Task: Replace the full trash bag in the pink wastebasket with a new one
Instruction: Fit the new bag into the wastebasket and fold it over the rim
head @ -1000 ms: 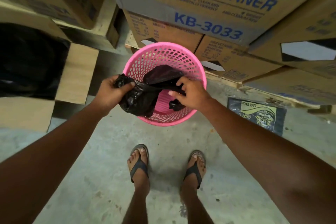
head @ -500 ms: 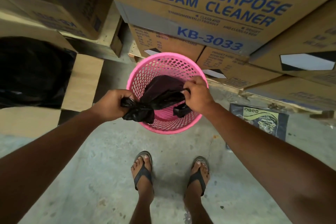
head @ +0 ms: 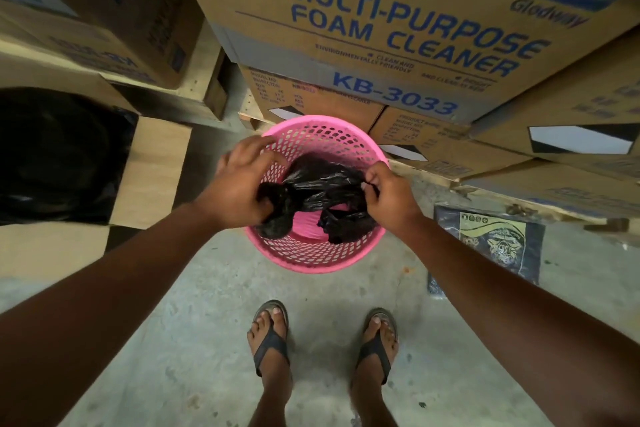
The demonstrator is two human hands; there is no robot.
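A pink mesh wastebasket [head: 313, 262] stands on the concrete floor in front of my feet. Over its mouth I hold a crumpled black trash bag [head: 317, 189]. My left hand [head: 242, 184] grips the bag's left end above the basket's left rim, with the fingers spread toward the far rim. My right hand [head: 389, 194] pinches the bag's right edge above the right rim. The bag hangs slack between my hands, and its lower folds drop into the basket, whose pink bottom shows beneath.
Stacked cardboard boxes [head: 398, 28] on a wooden pallet rise right behind the basket. An open box lined with a black bag [head: 59, 152] sits on the left. A flat dark packet [head: 490, 244] lies on the floor to the right. My sandalled feet [head: 322, 340] stand on bare concrete.
My left hand has moved right, from outside the basket's left rim to over it, and its fingers have spread. The bag has bunched more over the basket. The camera view has tilted up.
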